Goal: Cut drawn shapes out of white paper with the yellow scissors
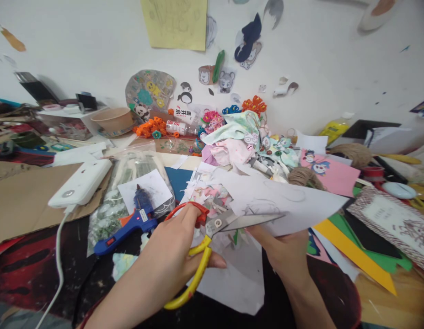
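My left hand (174, 246) is closed around the red and yellow handles of a pair of scissors (217, 224). Their blades point to the right, spread apart at the paper's lower edge. From below, my right hand (287, 253) grips a white sheet of paper (301, 198) with faint pencil lines on it; some fingers are hidden behind it. Beneath the blades lie paper scraps (215, 198) and another white sheet (239, 278). A blue glue gun (141, 219) rests on a small white paper, left of my left hand.
A white power bank (80, 183) with a cable lies on cardboard (26, 196) at the left. Fabric pieces (232, 146) are heaped at the back, with twine (304, 177) beside them. Coloured paper (359, 251) and a striped-edge card (400, 224) lie at the right.
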Action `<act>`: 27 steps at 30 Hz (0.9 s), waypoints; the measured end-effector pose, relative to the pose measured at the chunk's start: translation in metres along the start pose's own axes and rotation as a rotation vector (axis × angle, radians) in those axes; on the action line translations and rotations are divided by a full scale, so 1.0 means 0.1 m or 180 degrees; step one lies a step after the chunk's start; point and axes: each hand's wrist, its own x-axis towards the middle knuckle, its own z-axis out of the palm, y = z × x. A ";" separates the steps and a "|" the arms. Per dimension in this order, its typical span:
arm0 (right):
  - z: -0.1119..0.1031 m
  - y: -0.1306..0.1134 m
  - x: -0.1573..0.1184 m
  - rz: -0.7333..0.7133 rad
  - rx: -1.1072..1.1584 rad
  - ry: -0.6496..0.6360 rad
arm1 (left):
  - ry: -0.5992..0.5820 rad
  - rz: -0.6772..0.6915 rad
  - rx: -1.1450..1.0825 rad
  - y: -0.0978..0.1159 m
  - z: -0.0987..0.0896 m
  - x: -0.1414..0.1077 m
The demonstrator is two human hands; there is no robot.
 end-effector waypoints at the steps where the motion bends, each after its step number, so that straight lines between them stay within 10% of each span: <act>1: 0.00 0.00 0.00 -0.0007 -0.0013 0.0002 | 0.0007 -0.0002 0.0026 0.00 0.00 0.00; 27: 0.01 0.00 -0.01 -0.0048 0.0016 0.0035 | 0.0135 0.0098 0.0062 -0.04 0.06 0.01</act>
